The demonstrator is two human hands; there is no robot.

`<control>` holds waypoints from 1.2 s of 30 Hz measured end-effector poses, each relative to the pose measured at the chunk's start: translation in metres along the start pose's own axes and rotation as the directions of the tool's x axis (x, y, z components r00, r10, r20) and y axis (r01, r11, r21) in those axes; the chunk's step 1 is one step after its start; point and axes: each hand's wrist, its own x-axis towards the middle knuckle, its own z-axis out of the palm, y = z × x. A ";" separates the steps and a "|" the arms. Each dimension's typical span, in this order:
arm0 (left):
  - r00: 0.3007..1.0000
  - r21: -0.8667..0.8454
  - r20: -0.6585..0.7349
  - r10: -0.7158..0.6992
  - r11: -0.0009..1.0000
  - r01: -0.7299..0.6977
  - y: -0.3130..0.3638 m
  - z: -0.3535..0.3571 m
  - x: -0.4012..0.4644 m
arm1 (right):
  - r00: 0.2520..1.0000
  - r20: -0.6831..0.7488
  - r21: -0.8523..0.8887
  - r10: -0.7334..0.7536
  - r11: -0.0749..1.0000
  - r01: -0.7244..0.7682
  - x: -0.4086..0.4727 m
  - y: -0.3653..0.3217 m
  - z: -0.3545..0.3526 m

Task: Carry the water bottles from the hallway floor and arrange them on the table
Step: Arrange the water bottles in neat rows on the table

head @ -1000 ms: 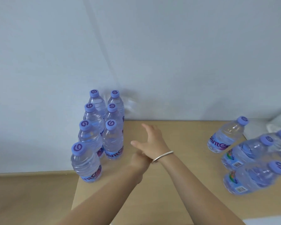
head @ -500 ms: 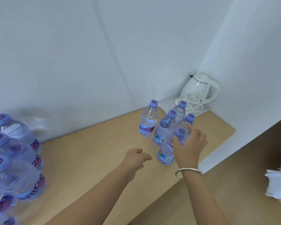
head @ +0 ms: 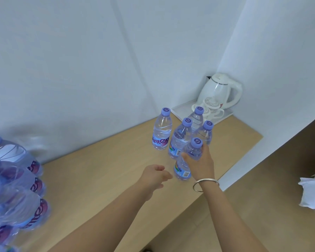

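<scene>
Several clear water bottles with purple caps stand on the wooden table [head: 102, 171]. My right hand [head: 201, 163], a silver bangle on its wrist, grips the nearest bottle [head: 193, 153] of the right-hand group around its upper body. Behind it stand a second bottle [head: 180, 138], a third [head: 205, 133], one further back [head: 196, 118], and one apart to the left [head: 162, 131]. My left hand [head: 153, 176] hovers over the table just left of the gripped bottle, fingers loosely curled, holding nothing. Another cluster of bottles [head: 16, 188] fills the left edge, blurred.
A white electric kettle [head: 220, 91] and white cups [head: 207, 110] sit on a white tray [head: 178, 110] in the table's far right corner against the walls. The table's right edge drops to a wooden floor [head: 262, 197]. A white cloth [head: 311, 193] lies at the far right.
The view swung right from the left bottle cluster to the right group. My right hand reached over and closed around the nearest bottle; my left hand followed beside it.
</scene>
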 end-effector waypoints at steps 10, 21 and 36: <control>0.998 -0.190 -0.060 -0.012 0.982 0.001 -0.011 -0.063 -0.020 | 0.959 0.252 0.249 -0.126 0.967 0.062 -0.010 -0.033 0.000; 0.869 -0.311 0.422 0.257 0.942 -0.128 -0.043 -0.123 -0.082 | 0.658 0.707 0.502 -0.259 0.839 -0.209 -0.033 -0.111 0.067; 0.677 0.259 -0.623 0.393 0.920 -0.295 -0.073 -0.142 -0.136 | 0.514 0.819 0.239 -0.255 0.966 0.098 -0.082 -0.165 0.156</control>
